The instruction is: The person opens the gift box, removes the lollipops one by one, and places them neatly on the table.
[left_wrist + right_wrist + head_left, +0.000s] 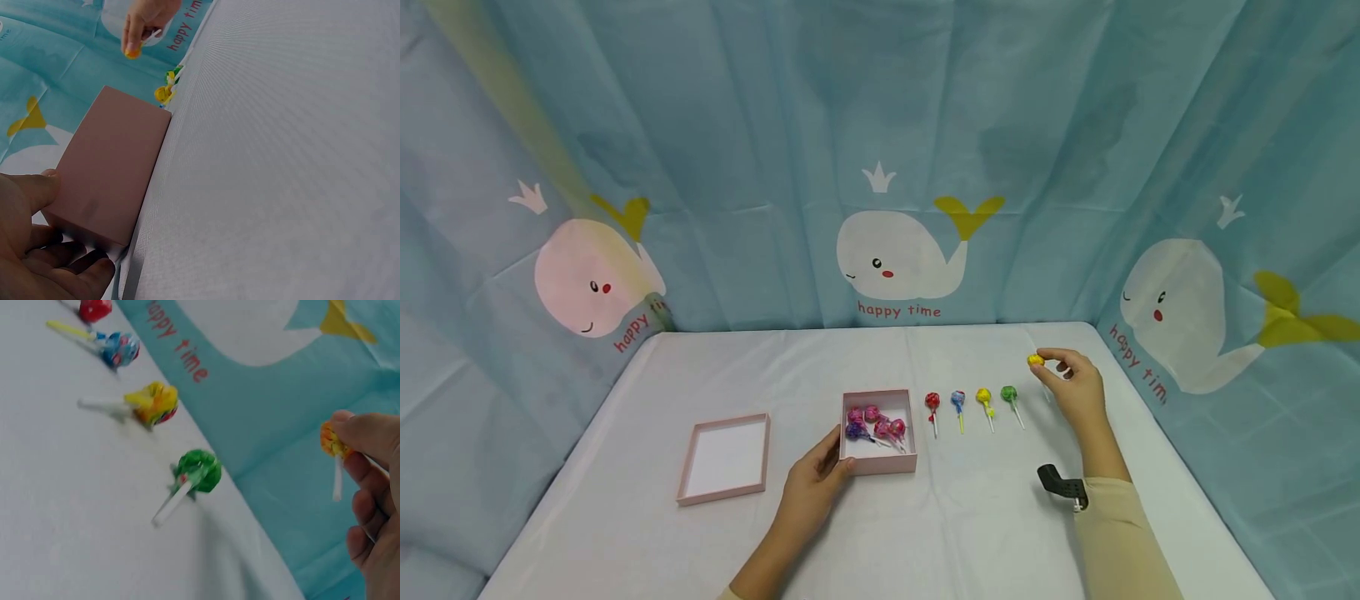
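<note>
Between thumb and fingertips, my right hand (1078,392) pinches a yellow-orange lollipop (335,440) by its wrapped head, raised above the table's right side, white stick hanging down. My left hand (811,483) grips the left front corner of an open pink box (883,464), thumb on the wall. Several pink lollipops (891,428) and a purple lollipop (854,431) lie inside it. Right of the box lies a row: a red lollipop (932,401), a blue lollipop (958,398), a yellow lollipop (984,396) and a green lollipop (1009,392), heads pointing away from me.
A pink box lid (766,454) lies inner side up to the left of the box. White cloth covers the table (625,533). A blue curtain (737,167) with whale prints stands behind and at both sides. A black strap-like piece (1060,483) sticks out at my right sleeve.
</note>
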### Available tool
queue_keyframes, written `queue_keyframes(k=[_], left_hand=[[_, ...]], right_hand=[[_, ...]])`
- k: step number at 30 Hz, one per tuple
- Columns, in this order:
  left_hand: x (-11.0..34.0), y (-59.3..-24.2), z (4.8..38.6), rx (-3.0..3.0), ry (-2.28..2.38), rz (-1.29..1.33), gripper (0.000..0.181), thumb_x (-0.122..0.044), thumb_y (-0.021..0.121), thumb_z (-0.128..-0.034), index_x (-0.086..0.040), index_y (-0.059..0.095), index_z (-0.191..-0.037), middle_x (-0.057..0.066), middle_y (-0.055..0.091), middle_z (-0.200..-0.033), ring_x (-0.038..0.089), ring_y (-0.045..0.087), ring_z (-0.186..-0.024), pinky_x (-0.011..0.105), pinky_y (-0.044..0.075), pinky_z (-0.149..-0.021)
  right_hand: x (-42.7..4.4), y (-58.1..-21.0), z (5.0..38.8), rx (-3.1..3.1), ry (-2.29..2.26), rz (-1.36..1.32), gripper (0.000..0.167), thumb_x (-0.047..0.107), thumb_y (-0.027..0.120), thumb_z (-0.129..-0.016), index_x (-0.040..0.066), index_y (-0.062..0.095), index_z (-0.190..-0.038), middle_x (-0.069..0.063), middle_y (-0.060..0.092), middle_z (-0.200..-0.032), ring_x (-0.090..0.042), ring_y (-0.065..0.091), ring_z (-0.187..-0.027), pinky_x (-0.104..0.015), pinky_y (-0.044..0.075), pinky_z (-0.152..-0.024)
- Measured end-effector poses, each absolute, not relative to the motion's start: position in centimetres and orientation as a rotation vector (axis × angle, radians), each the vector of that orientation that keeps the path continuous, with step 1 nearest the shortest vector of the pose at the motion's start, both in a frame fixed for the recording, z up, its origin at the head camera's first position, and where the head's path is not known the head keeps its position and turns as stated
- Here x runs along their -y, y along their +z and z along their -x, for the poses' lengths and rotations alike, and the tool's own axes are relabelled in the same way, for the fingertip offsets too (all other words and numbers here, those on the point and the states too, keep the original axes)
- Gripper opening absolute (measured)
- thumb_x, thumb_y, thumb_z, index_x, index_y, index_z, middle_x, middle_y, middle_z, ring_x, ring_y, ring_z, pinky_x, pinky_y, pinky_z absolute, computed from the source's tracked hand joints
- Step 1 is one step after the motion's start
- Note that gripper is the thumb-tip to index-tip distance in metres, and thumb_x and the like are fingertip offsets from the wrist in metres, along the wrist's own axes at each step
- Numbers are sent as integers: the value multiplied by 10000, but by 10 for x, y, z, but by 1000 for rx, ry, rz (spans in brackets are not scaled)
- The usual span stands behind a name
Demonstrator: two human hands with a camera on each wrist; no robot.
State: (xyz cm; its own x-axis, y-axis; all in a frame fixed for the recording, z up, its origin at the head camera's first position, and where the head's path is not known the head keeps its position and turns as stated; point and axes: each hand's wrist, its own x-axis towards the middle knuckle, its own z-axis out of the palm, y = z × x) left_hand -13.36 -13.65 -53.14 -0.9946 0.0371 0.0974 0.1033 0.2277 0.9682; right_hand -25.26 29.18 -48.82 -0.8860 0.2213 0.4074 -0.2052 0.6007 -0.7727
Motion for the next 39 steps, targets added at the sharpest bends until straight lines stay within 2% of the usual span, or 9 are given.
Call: queue_keyframes(k=[8,14,22,29,39], left_hand=[[136,-531,134,2422,-1924,134,678,-271,746,-949,-98,460,-1539,89,447,-1583,257,460,-1438,282,423,-1132],[136,-531,133,2426,-1923,134,680,-289,747,-946,-101,465,-1536,89,448,-1581,258,462,-1436,272,423,-1129],[136,-532,133,2433,-1919,133,680,-286,746,-945,-98,466,-1536,97,453,-1578,268,467,-1433,275,424,-1129],[136,-531,132,2426,-1921,129,676,-274,747,-945,-102,466,-1535,97,458,-1575,264,471,-1430,277,429,-1127],[136,-531,133,2420,-1925,133,674,-254,744,-949,-83,460,-1537,113,451,-1578,270,460,-1437,271,421,-1131]], right_hand=[[-302,-509,255,2451,1277,195,346,323,786,-931,118,750,-1208,-96,690,-1169,-153,451,-919,-238,384,-654],[-306,-522,257,2534,1247,237,334,286,786,-933,108,747,-1212,-121,680,-1155,-176,461,-922,-229,416,-615],[-309,-534,256,2611,1216,243,347,288,773,-943,87,736,-1223,-140,695,-1243,-204,500,-937,-252,420,-746],[-310,-536,255,2676,1215,254,354,280,757,-952,93,716,-1250,-152,670,-1278,-235,579,-959,-270,500,-752],[-312,-537,256,2682,1196,220,370,303,755,-952,81,711,-1244,-162,664,-1265,-239,525,-953,-320,454,-778]])
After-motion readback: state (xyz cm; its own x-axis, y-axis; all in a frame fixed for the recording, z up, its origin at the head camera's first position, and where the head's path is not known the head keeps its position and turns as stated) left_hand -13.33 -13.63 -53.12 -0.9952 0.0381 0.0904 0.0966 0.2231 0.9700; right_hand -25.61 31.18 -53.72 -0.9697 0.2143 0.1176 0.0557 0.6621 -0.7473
